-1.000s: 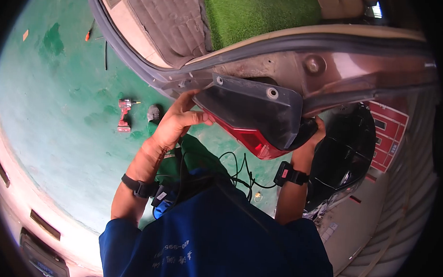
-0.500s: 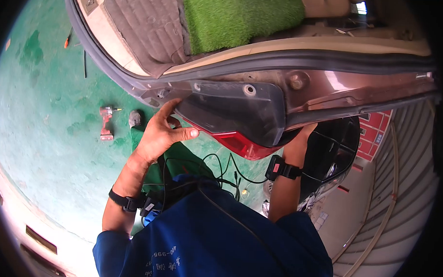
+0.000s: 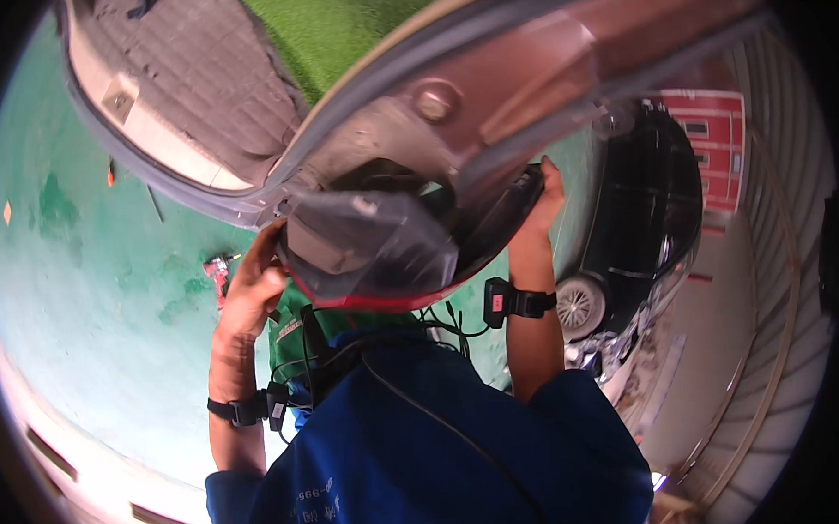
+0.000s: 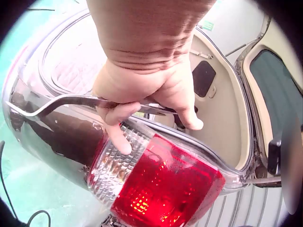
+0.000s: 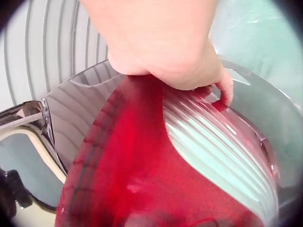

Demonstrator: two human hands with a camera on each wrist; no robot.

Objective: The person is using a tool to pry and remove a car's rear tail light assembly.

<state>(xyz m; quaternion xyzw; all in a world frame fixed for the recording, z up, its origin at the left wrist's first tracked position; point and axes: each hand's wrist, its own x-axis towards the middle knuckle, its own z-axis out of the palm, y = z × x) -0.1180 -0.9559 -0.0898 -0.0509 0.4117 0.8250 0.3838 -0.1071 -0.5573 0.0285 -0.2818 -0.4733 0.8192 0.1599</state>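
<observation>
A car tail light [image 3: 374, 251] with a dark back and red edge is held between my two hands at the rear corner of the brown car body [image 3: 368, 140]. My left hand [image 3: 249, 293] grips its left end; in the left wrist view, fingers lie over the clear section beside the red lens [image 4: 165, 184]. At the opposite end, my right hand [image 3: 535, 215] curls its fingers round the edge. Red and clear ribbed lens [image 5: 128, 156] fills the right wrist view below that hand. Behind the light, a dark opening [image 3: 376, 175] shows in the body.
A red power drill [image 3: 218, 275] lies on the green floor [image 3: 113, 297] to the left, with an orange-handled tool [image 3: 110, 173] farther off. Black cables [image 3: 450, 323] hang before the person's body. A black car [image 3: 639, 196] stands to the right, near a red cabinet [image 3: 705, 143].
The tail light has tipped and come away from the body, uncovering the opening behind it. Both hands moved with it. The head view has turned, so the car body now slants.
</observation>
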